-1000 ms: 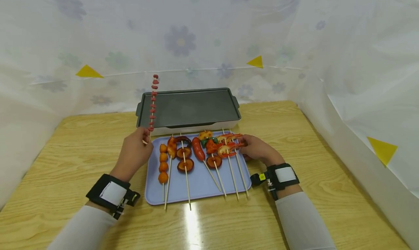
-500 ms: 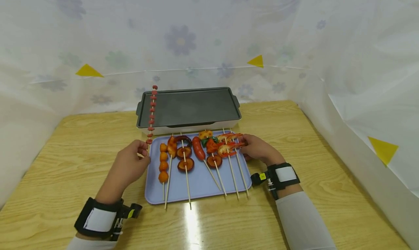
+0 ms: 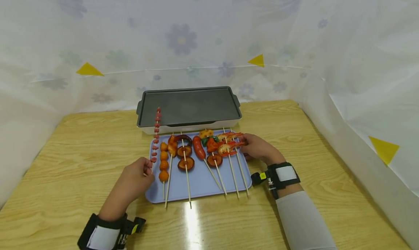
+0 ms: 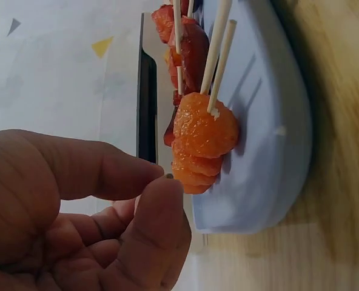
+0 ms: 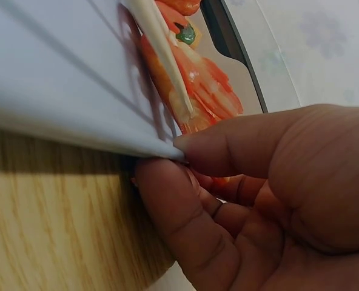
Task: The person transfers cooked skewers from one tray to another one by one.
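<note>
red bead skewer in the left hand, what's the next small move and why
Probably lower it the last bit and let go. The left hand pinches the stick end of the red bead skewer, which slants up over the left edge of the blue tray beside the orange ball skewer, its tip reaching the grill pan. The right hand grips the tray's right rim, steadying it.

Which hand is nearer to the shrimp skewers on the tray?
Right. The right hand grips the tray edge beside the shrimp skewers; the left hand pinches the red skewer opposite.

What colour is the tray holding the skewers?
Pale lavender-blue, plain. The tray shows best in the head view.
</note>
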{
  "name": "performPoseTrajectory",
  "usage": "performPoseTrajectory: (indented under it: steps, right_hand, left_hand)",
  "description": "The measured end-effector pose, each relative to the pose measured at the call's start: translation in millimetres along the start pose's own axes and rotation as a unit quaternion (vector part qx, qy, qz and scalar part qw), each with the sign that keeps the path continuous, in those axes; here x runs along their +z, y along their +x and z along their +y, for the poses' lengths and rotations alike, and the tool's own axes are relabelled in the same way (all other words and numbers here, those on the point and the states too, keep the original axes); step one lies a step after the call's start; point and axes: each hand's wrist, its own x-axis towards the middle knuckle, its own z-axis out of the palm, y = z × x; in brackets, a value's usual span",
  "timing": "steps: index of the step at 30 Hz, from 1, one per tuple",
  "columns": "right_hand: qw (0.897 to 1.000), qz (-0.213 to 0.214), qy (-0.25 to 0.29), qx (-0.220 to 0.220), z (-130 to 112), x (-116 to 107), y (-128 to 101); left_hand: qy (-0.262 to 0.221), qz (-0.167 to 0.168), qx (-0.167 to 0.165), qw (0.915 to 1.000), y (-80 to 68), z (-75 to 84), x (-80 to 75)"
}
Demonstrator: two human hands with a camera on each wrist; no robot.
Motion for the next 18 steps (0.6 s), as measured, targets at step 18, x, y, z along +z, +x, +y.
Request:
performPoseTrajectory:
  steps: [18]
  right_hand:
    - [1.000,-0.004,0.001,0.002,-2,0,-1]
  left_hand:
    - [0.033,-0.012,-0.003,0.9994,-12.6,-1.5,-1.3]
